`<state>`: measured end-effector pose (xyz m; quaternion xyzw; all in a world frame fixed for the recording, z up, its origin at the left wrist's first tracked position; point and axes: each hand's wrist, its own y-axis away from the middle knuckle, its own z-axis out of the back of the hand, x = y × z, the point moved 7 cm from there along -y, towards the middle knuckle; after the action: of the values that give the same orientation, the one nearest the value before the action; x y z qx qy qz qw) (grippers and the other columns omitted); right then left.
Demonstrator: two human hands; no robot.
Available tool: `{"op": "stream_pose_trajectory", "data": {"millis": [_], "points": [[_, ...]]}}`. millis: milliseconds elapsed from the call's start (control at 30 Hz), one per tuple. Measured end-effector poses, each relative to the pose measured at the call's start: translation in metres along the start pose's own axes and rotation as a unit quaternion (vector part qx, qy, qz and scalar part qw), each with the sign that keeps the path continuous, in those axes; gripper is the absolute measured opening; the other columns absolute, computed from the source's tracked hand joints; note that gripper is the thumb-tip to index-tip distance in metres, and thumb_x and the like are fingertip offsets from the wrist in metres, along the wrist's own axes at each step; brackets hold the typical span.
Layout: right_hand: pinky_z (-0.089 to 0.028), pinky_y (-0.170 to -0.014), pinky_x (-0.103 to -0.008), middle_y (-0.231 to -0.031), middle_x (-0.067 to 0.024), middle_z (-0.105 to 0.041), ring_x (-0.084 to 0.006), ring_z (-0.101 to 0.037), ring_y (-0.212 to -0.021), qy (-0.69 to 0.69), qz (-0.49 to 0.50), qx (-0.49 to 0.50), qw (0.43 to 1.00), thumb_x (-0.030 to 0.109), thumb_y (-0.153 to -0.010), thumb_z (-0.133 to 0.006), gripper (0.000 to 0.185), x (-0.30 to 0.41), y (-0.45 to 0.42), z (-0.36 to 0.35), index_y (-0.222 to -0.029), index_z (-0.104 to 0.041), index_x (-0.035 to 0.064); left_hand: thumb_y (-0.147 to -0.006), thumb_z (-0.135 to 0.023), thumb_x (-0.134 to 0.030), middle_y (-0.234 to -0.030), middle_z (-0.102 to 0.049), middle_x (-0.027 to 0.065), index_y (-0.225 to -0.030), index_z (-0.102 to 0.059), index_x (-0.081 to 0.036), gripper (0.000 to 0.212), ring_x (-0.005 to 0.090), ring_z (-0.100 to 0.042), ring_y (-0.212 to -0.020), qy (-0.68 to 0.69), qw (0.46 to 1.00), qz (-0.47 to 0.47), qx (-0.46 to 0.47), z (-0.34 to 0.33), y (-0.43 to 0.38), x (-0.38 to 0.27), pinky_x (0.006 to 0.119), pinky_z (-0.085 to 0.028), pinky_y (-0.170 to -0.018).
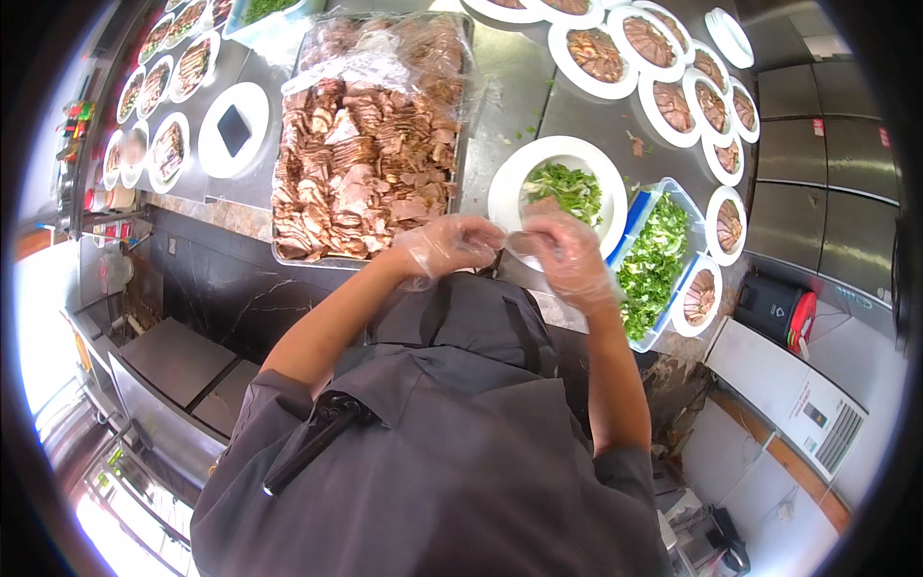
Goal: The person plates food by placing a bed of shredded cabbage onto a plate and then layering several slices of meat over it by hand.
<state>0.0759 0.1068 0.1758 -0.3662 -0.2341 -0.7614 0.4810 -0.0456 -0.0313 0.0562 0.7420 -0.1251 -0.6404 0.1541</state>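
My left hand (454,245), in a clear plastic glove, is curled at the near right corner of a metal tray (277,216) of sliced brown meat (360,159). Whether its fingertips hold anything is hard to see. Beside it, over the near rim of a white plate (616,195), my gloved right hand (566,252) is closed on sliced meat (524,244), partly hidden by the fingers. The two hands' fingertips nearly meet. Chopped green leaves (566,187) lie on the plate, with a brown slice (542,206) at their near edge.
A blue-rimmed plastic tub (696,216) of chopped greens (652,267) stands right of the plate. White plates of meat (674,107) crowd the right side, some overlapping; more (169,151) stand left. Crumpled plastic film (404,58) covers the tray's far part. A dark rectangular object (233,130) rests on another plate.
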Motion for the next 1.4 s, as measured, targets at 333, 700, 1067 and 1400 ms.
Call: {"op": "stream_pose_trajectory", "data": {"millis": [333,700,1067,1400], "points": [[-0.057,-0.081,-0.0442,-0.091,-0.0156,-0.071,-0.0370,-0.072,-0.090,0.189,-0.010,0.073,0.979,0.012,-0.092,-0.075,0.009,-0.095,0.022,0.059,-0.098,-0.073,0.0045,-0.094,-0.072,-0.018,-0.117,-0.079,0.0171,-0.123,-0.076,-0.004,0.032,0.0267,-0.077,-0.105,-0.220,0.951,-0.005,-0.217,-0.033,-0.050,-0.037,0.037,-0.060,-0.095],[-0.057,-0.077,-0.0377,-0.090,-0.0142,-0.075,-0.0271,-0.073,-0.083,-0.014,-0.107,0.115,0.988,0.012,-0.091,-0.078,0.011,-0.124,0.022,0.063,-0.097,-0.075,0.0031,-0.096,-0.072,-0.025,-0.098,-0.079,0.0192,-0.114,-0.082,-0.011,0.025,0.0325,-0.079,-0.090,-0.307,0.935,0.051,-0.168,-0.080,-0.081,-0.038,0.044,-0.061,-0.083],[-0.059,-0.081,-0.0359,-0.095,-0.0138,-0.077,-0.0263,-0.075,-0.087,0.028,-0.123,-0.023,0.992,0.016,-0.089,-0.081,0.022,-0.145,0.038,0.066,-0.105,-0.076,0.0034,-0.091,-0.077,-0.029,-0.097,-0.079,0.0176,-0.111,-0.079,-0.006,0.030,0.0291,-0.077,-0.090,-0.245,0.939,0.079,-0.228,-0.081,-0.079,-0.039,0.042,-0.060,-0.085],[-0.059,-0.082,-0.0399,-0.100,-0.0169,-0.076,-0.0322,-0.074,-0.089,0.077,-0.106,-0.067,0.989,0.020,-0.087,-0.082,0.029,-0.136,0.040,0.052,-0.111,-0.076,0.0059,-0.087,-0.088,-0.039,-0.135,-0.068,0.0270,-0.166,-0.020,0.000,0.111,0.0347,-0.068,-0.124,-0.142,0.933,0.137,-0.299,-0.017,-0.102,0.005,0.041,-0.055,-0.106]]}}
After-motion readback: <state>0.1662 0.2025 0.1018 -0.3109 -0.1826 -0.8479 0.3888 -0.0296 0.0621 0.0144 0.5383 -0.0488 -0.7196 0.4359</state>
